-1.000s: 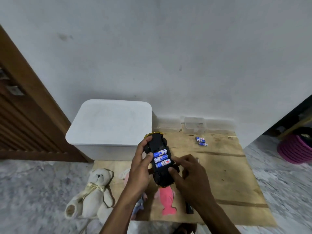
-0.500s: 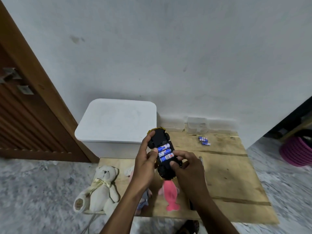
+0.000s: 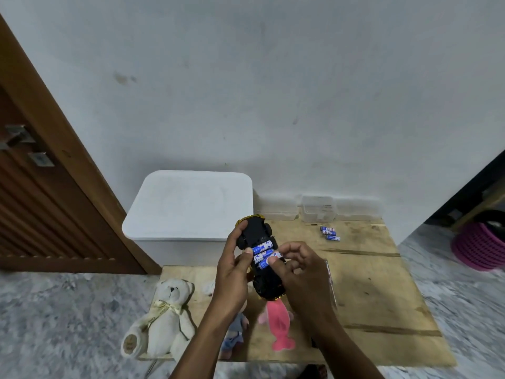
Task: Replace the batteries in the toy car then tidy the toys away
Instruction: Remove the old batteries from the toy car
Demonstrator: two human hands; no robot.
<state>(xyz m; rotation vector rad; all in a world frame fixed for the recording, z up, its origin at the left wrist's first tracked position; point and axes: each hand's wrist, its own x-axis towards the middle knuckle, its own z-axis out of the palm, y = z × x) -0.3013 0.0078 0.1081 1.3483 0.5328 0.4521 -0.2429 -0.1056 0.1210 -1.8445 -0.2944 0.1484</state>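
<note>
Plastic toy car (image 3: pixel 266 281), probably light and rigid, sits belly-up above the plywood board (image 3: pixel 377 291), left hand (image 3: pixel 232 272) gripping its sides while the right hand (image 3: pixel 303 272) pinches the nearest, likely slippery battery (image 3: pixel 263 265).

Left hand (image 3: pixel 232 272) gripping upturned toy car (image 3: pixel 255 231), right hand (image 3: pixel 303 274) pinching blue battery (image 3: pixel 263 264), spare batteries (image 3: pixel 330 233) on board (image 3: pixel 369 283)

Black car (image 3: pixel 266 285), held upturned above the board (image 3: pixel 369 283), shows three blue batteries (image 3: pixel 262 247) in its open bay; three spares (image 3: pixel 329 233) lie on it.
</note>
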